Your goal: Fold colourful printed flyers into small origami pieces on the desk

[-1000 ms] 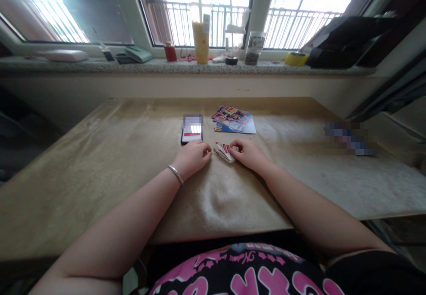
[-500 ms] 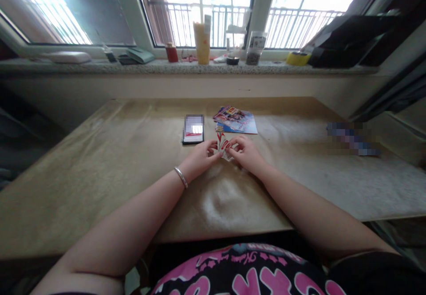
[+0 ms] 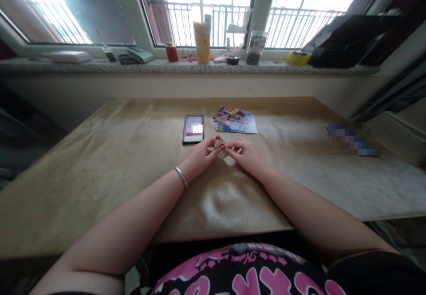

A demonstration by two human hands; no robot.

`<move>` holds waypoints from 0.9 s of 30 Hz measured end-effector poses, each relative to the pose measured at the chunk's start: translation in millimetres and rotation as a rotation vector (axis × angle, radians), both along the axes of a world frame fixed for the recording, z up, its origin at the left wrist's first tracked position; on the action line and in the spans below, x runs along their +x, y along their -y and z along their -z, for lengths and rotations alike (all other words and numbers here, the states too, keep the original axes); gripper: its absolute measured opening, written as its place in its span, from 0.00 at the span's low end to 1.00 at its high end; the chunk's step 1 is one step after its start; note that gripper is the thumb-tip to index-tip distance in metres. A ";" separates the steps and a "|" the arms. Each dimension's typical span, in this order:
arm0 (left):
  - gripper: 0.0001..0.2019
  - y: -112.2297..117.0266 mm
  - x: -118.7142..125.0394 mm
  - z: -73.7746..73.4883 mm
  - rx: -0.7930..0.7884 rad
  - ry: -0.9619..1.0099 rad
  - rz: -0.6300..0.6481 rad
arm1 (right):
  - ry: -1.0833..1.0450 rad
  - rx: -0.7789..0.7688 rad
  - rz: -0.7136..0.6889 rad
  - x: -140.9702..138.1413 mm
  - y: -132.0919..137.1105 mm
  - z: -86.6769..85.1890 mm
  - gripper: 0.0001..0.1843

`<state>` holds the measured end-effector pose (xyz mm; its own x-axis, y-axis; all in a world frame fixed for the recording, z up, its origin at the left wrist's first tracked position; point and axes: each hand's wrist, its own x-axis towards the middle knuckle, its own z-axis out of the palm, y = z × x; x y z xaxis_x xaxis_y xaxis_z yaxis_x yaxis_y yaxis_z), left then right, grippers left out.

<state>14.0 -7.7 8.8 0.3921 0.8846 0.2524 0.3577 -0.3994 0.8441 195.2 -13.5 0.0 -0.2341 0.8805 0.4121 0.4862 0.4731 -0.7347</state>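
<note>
Between my two hands, just above the table, is a small piece of folded paper (image 3: pixel 220 146), off-white with red print. My left hand (image 3: pixel 202 151) pinches its left side between thumb and fingers. On the other side, the thumb and fingertips of my right hand (image 3: pixel 246 153) are closed on the paper's right edge. The lower folds are partly hidden by my fingers. Beyond my left hand lies a phone (image 3: pixel 193 129) with its screen lit. Printed colourful booklets (image 3: pixel 238 120) lie in a loose stack just past the paper.
A cloth-like tan cover lies over the table (image 3: pixel 109 162). Far right on it is a blurred-out dark item (image 3: pixel 353 139). Along the stone windowsill (image 3: pixel 159 67) stand a yellow cup (image 3: pixel 202 42), a red jar (image 3: pixel 171 52), a yellow tape roll (image 3: pixel 298 58) and other small things.
The paper has been turned and folded narrower, shifting slightly left, and its spread points no longer show. My right fingertips have moved a little left with it. The phone and booklets stay put.
</note>
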 end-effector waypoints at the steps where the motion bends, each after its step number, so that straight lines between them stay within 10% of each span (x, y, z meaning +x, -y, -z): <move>1: 0.11 -0.1 0.0 0.2 -0.012 0.014 0.001 | 0.002 0.007 0.010 0.0 0.5 -0.5 0.08; 19: 0.19 0.9 2.9 4.8 -0.250 0.267 0.013 | -0.225 -0.093 0.037 -5.4 4.4 1.3 0.16; 27: 0.16 -1.5 5.6 5.3 -0.164 0.324 0.073 | -0.032 0.129 0.046 -4.6 11.3 -5.8 0.13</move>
<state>19.6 -6.2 3.6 0.3791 0.8960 0.2313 0.0371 -0.2645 0.9637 190.6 -24.8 5.8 -0.1796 0.8292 0.5293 0.4868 0.5425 -0.6847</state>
